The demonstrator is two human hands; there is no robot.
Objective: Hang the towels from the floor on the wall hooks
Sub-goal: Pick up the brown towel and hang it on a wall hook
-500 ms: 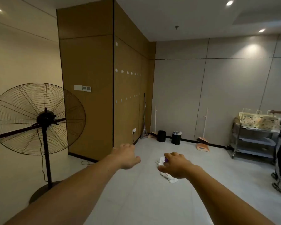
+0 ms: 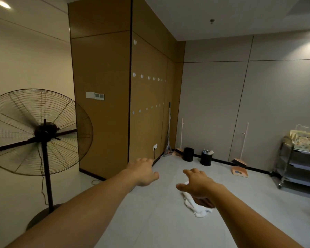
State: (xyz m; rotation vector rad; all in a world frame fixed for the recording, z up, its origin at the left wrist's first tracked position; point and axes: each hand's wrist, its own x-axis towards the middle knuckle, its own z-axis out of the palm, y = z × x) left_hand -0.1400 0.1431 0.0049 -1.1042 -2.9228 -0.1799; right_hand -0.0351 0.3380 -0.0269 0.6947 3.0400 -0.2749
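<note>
L grip point(image 2: 143, 171), R grip point(image 2: 198, 186); 1 towel-heap point(image 2: 195, 209)

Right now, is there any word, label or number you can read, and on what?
No text can be read anywhere.
Wall panel: display too small to read.
Dustpan: blue patch, blurred.
Bags on the cart: printed pattern, no readable words.

1. A single wide-angle view looks out from the head of a standing person. It faces forward and slightly down at the corner edge of the brown panelled wall point(image 2: 100, 122).
2. The wall stands near, with the ceiling point(image 2: 222, 11) above it and the floor point(image 2: 150, 221) before it.
3. Both forearms enter from the bottom edge, reaching toward the wall.
4. A pedestal fan point(image 2: 41, 131) stands left of the wall, and a cart point(image 2: 297, 167) is cut off far to its right.
</note>
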